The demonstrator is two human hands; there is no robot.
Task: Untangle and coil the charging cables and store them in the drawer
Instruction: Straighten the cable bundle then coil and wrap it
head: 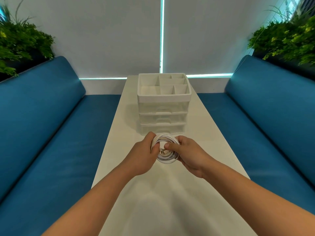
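A white charging cable (167,158) is wound into a round coil and held above the white table (196,193). My left hand (142,155) grips the coil's left side. My right hand (188,155) holds its right side, thumb pressed into the centre. Just behind the coil stands a drawer unit (163,106) with clear plastic drawers, all closed, and a white divided tray on top. The coil's lower edge hangs between both hands; a plug end shows near its middle.
Blue upholstered benches (56,133) run along both sides of the narrow table. Green plants (22,43) stand behind each bench back. Grey window blinds fill the wall beyond the drawer unit.
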